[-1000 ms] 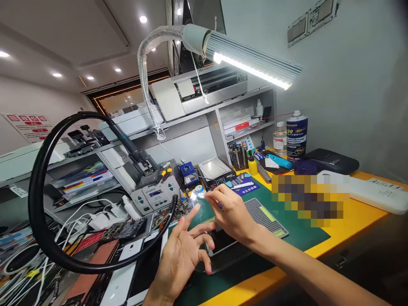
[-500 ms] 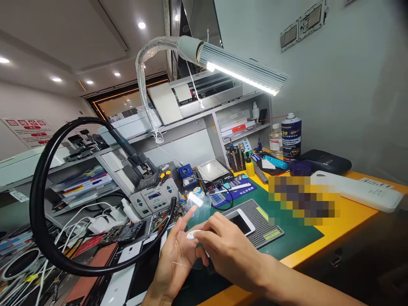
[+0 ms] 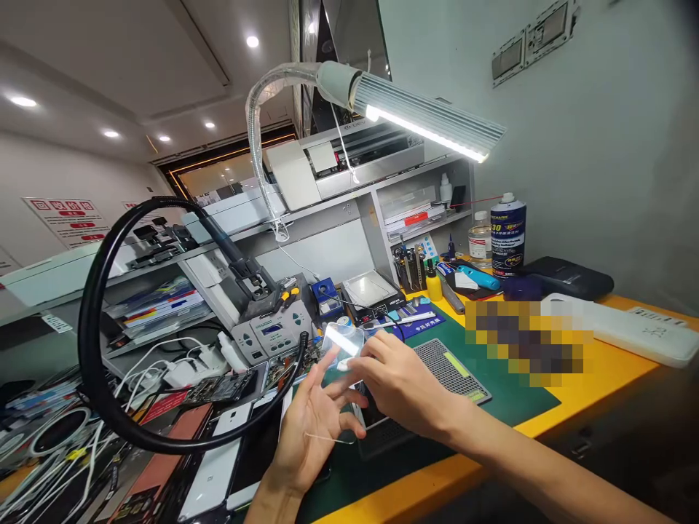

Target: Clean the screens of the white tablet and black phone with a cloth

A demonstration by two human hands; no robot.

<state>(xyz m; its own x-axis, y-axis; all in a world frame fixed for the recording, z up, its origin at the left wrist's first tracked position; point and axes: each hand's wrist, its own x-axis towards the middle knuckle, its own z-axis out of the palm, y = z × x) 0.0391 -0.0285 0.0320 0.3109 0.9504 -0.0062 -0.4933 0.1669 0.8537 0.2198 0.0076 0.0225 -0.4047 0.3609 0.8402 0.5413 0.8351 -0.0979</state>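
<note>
My left hand [image 3: 311, 429] faces palm up, its fingers curled around the edges of a clear glass sheet [image 3: 345, 336], like a phone screen protector. The sheet tilts over the green mat [image 3: 516, 407] and catches the lamp's glare. My right hand [image 3: 401, 382] pinches a small white wipe [image 3: 344, 364] against the sheet's upper face; its fingertips are partly hidden. Beneath my right hand, a phone on the grey ridged pad [image 3: 453, 367] is mostly covered.
A black hose [image 3: 90, 313] loops on the left above several phones, including a white one [image 3: 212, 466]. A soldering station [image 3: 273, 331], tweezers rack [image 3: 409, 268] and yellow bottle [image 3: 433, 284] stand behind. A strip lamp [image 3: 429, 109] hangs overhead. A spray can [image 3: 507, 236] stands at right.
My right hand has moved the wipe up and away along the glass. The view has shifted slightly, and my right hand now covers the white phone on the pad.
</note>
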